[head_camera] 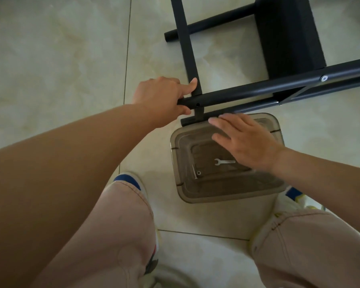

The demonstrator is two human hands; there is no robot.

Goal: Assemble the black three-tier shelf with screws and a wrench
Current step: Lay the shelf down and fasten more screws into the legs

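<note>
No brand, label or legible writing shows on any item. The black shelf frame [279,48] lies on its side on the tiled floor [60,59], with three round tubes and one flat crossbar [187,44] in view; one silver bolt head [324,78] sits in the upper tube [247,91]. The left hand [162,98] grips that tube's near end, thumb against the crossbar. The right hand [245,142] is flat, fingers straight, fingertips at the lower tube [195,119], holding nothing. One translucent grey bin [195,196] on the floor below contains one wrench [223,162], one screw [194,172] and one washer [199,173].
</note>
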